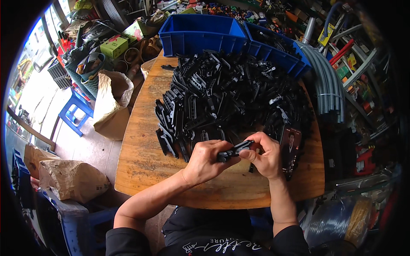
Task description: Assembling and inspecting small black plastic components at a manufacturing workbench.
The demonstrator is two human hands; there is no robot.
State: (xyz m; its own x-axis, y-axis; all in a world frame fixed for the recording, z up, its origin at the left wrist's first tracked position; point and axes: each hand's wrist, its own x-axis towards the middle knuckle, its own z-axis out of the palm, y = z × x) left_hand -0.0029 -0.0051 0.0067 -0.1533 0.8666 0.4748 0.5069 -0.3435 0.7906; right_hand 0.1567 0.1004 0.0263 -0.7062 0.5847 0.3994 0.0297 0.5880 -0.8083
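Nearest you, the bare front stretch of the brown, worn wooden table (213,197) runs beneath your forearms. Over it, your left hand (205,160) has its fingers curled together on the left end of a slim black-and-grey plastic part (233,152), while your right hand (265,157) has thumb and forefinger clamped on the other end; what the fingers hidden underneath are doing, you cannot tell from this view. The part lies directly between your two hands, its long axis running roughly left to right across your body, its right end tipped slightly away from you. Neither hand is nearer, since both touch it. Just to the right of your right hand stands or lies a dark rectangular phone-like screen (291,147) showing a figure. Right beyond your fingers spreads a wide heap of loose black plastic pieces (213,91), many long and narrow, pointing every way. Past the heap, at the far edge, sit a deep blue rectangular plastic bin (203,44) and, to its right, a second blue plastic bin (273,59), set at an angle.
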